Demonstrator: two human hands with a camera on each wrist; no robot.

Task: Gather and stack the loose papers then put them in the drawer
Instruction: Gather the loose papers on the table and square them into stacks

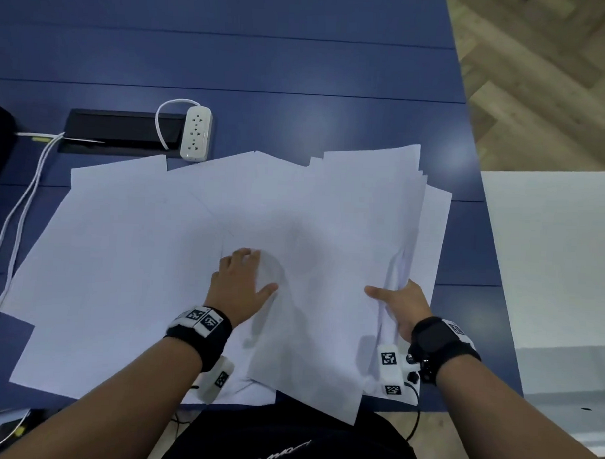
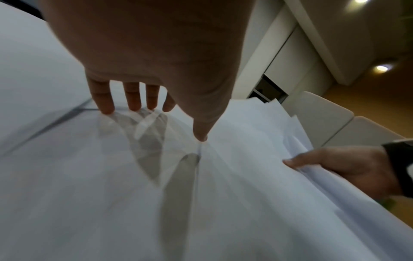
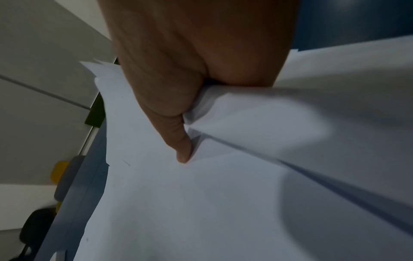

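Note:
Several white paper sheets (image 1: 139, 258) lie fanned out and overlapping across the blue table (image 1: 300, 57). My left hand (image 1: 248, 275) rests on the middle of the spread. Its fingertips (image 2: 134, 106) and thumb press down on a sheet that humps up between them. My right hand (image 1: 401, 301) grips a gathered bunch of sheets (image 1: 407, 226) at the right end. The thumb (image 3: 183, 151) lies on top and the fingers are hidden beneath the bunch, whose edge curls upward. The right hand (image 2: 335, 164) also shows in the left wrist view. No drawer is visible.
A white power strip (image 1: 195, 133) and a black cable slot (image 1: 119, 132) sit behind the papers at the left. White cables (image 1: 21, 202) trail off the left side. A white cabinet top (image 1: 550, 255) stands right of the table, with wooden floor beyond.

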